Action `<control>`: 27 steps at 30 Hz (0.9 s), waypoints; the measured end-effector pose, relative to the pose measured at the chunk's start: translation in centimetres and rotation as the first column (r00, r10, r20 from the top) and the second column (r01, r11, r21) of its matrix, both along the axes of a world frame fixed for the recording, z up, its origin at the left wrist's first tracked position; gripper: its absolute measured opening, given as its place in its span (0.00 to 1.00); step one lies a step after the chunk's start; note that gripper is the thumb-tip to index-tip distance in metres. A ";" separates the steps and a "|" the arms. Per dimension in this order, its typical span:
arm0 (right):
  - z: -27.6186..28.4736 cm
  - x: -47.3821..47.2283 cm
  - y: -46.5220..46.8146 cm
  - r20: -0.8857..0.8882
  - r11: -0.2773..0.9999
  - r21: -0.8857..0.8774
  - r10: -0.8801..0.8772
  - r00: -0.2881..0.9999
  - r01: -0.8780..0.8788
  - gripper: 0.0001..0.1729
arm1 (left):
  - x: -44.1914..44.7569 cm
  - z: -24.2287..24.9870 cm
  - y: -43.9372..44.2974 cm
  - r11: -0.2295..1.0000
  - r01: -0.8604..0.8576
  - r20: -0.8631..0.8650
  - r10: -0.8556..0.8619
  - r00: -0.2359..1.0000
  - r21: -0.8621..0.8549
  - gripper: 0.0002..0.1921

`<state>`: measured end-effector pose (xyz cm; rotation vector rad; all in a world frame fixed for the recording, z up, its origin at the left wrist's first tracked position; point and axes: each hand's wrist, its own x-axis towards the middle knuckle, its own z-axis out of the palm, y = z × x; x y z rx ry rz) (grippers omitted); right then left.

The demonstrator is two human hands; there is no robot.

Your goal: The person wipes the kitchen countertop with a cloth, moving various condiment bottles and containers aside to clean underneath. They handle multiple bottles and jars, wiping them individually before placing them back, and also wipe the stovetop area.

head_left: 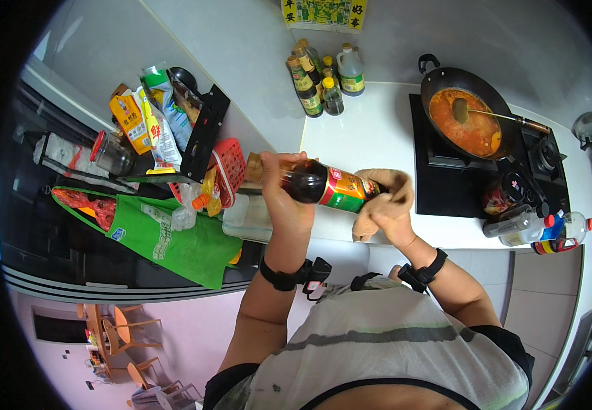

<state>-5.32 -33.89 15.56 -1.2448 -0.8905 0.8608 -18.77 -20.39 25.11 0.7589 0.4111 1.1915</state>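
Note:
My left hand [287, 197] is closed around the neck end of a large bottle of dark sauce [338, 185], which lies nearly level above the white counter [373, 115]. Its yellowish cap points left, and a colourful label wraps the body. My right hand [392, 223] holds a tan cloth [396, 182] around the base end of the bottle. To the right, a black wok [488, 95] of red-orange soup [468, 138] stands on the gas hob [424, 192]. A ladle [461, 110] rests in it, its handle over the rim.
Several sauce bottles [309, 82] stand against the back wall. A black rack [206, 133] with seasoning packets, a red basket [232, 164] and a green bag [173, 230] are at left. A dark-lidded jar [503, 192] and several bottles [521, 225] stand at the right front.

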 end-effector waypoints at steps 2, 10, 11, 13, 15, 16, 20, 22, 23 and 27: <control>-1.6 -0.1 -0.6 -0.124 0.995 0.088 -0.037 0.992 0.048 0.59 | -0.2 -0.1 0.2 0.997 0.018 0.055 -0.013 0.998 -0.076 0.25; -2.5 0.9 -2.0 -0.282 0.994 -0.028 0.094 0.955 -0.106 0.41 | -0.1 -0.1 0.3 0.917 0.206 0.291 -0.106 0.951 -0.341 0.29; -2.3 0.7 -2.1 -0.231 0.997 -0.019 0.063 0.971 -0.069 0.39 | -0.1 -0.1 0.3 0.932 0.217 0.316 -0.121 0.941 -0.290 0.29; -1.9 0.5 -2.2 -0.338 0.999 0.052 0.028 0.941 -0.011 0.37 | 0.0 -0.2 0.1 0.939 0.226 0.327 -0.135 0.935 -0.259 0.29; -1.4 0.7 -2.5 -0.670 0.989 0.135 0.137 0.730 -0.063 0.35 | 0.0 -0.3 0.0 0.937 0.227 0.336 -0.131 0.933 -0.265 0.29; -1.1 0.8 -2.6 -0.873 0.979 0.188 0.203 0.444 -0.077 0.36 | 0.0 -0.4 -0.1 0.937 0.233 0.340 -0.137 0.930 -0.259 0.29; -0.4 1.2 -1.8 -0.750 0.983 0.180 0.165 0.641 -0.043 0.33 | 0.4 -0.5 -0.3 0.950 0.192 0.336 -0.103 0.936 -0.246 0.28; -0.1 0.9 -1.0 -0.668 0.967 0.200 0.014 0.744 0.161 0.25 | 0.4 -0.5 -0.2 0.957 0.168 0.332 -0.083 0.939 -0.235 0.27; 0.2 1.1 -0.7 -0.662 0.958 0.237 0.040 0.749 0.158 0.24 | 0.3 -0.4 -0.1 0.967 0.137 0.297 -0.069 0.952 -0.214 0.27; 1.5 2.3 -0.6 -0.443 0.987 0.080 -0.091 0.892 0.141 0.21 | -0.1 -0.2 0.8 0.985 0.059 0.160 -0.032 0.987 -0.163 0.25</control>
